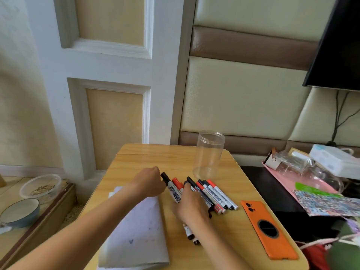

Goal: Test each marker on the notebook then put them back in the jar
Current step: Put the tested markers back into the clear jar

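Several whiteboard markers [213, 194] with black, red and dark blue caps lie side by side in the middle of the wooden table [148, 155]. My left hand [150, 182] is curled beside the black-capped marker [169, 184] at the left end of the row and seems to pinch it. My right hand [191, 204] rests over the row with fingers curled on some markers; two marker ends stick out below its wrist. The clear empty jar [208, 154] stands upright behind the markers. The notebook [134, 230] lies open under my left forearm, with faint marks on its page.
An orange phone [266, 228] lies face down at the table's right. Beyond the right edge, a pink tray [286, 177] holds a glass bottle and boxes. Bowls [40, 187] sit on a low ledge to the left. A panelled wall is close behind the table.
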